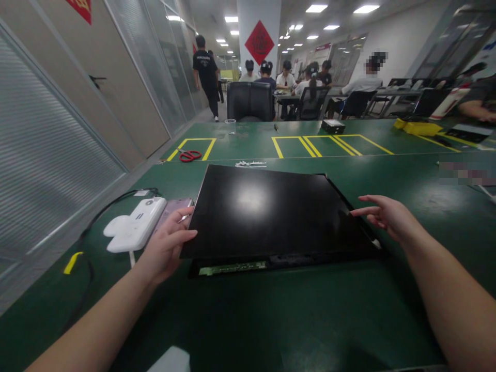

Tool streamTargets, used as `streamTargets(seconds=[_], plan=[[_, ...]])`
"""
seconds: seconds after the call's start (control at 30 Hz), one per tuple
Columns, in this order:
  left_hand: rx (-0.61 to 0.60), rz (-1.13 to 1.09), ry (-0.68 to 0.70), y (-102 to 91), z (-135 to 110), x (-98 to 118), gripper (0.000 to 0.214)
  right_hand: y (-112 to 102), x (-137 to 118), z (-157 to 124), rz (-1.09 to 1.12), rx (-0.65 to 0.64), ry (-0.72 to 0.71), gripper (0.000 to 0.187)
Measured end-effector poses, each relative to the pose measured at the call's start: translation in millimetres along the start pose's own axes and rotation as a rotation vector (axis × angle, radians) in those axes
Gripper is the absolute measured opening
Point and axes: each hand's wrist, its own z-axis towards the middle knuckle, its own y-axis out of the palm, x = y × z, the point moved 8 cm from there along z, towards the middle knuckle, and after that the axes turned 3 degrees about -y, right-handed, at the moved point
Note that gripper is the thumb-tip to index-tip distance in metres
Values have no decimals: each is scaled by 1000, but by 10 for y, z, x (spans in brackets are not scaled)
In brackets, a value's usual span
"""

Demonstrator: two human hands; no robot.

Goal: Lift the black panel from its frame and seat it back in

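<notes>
A black display panel [267, 217] lies tilted over a dark frame [341, 194], its left side raised. Along the near edge, a green circuit board strip [232, 268] shows beneath it. My left hand [167, 242] grips the panel's left edge, thumb at the front and fingers behind. At the right edge, my right hand [385, 217] touches the panel with an extended index finger; its fingers are apart and hold nothing. Just left of my left hand lie a white device [137, 225] and a phone [170, 211], the latter partly hidden.
On the green table [294, 320] lie red-handled scissors [190, 155], white plastic pieces [251, 164], and a clear cup [230, 126]. A black cable [104, 211] runs along the left side. A black chair [249, 101] stands beyond; several people sit farther back and one walks.
</notes>
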Motion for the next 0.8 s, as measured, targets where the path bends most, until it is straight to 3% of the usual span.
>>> streamTargets(seconds=[0.33, 0.53, 0.8], plan=[[25, 73, 6, -37, -6, 42, 60, 54, -12, -13, 1, -16, -7, 32], [9, 79, -3, 4, -4, -4, 62, 13, -41, 23, -72, 2, -90, 35], [5, 54, -31, 72, 18, -101, 70, 18, -105, -94, -72, 63, -70, 19]])
